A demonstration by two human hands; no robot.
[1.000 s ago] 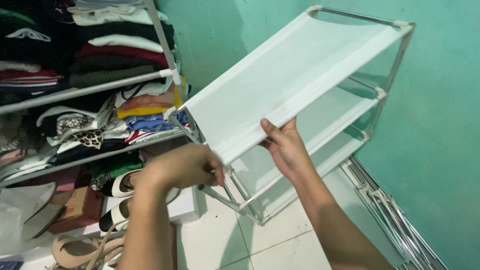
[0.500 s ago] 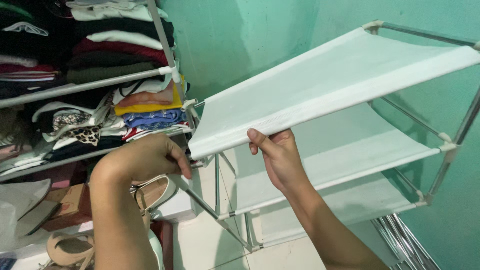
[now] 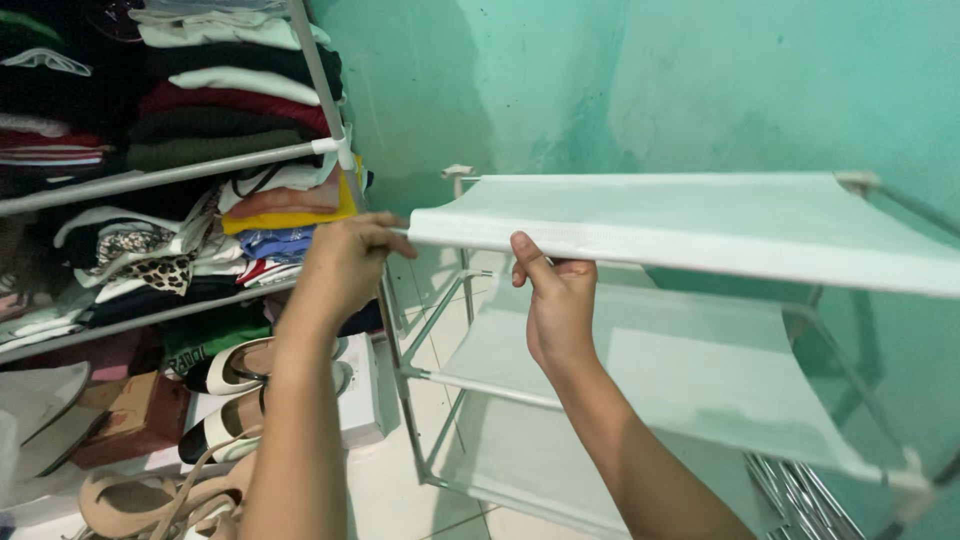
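The rack (image 3: 640, 330) had three pale fabric shelves on thin metal tubes. The left hand (image 3: 345, 262) and the right hand (image 3: 558, 305) each gripped the top shelf's (image 3: 690, 225) front edge.

white fabric shelf rack (image 3: 700, 225), upright, top tier gripped

Open gaps between the three pale fabric tiers of the white metal-tube rack (image 3: 660, 225); a hand could pass under the top tier. Left hand (image 3: 345, 262) and right hand (image 3: 558, 305) occupy its front edge. Just left, the grey metal shelf unit stacked with folded clothes (image 3: 200, 165) closes that side. Cream-and-black flat shoes (image 3: 235, 385) and a tan strappy sandal (image 3: 150, 495) crowd the floor below. Green wall (image 3: 650, 90) blocks behind.
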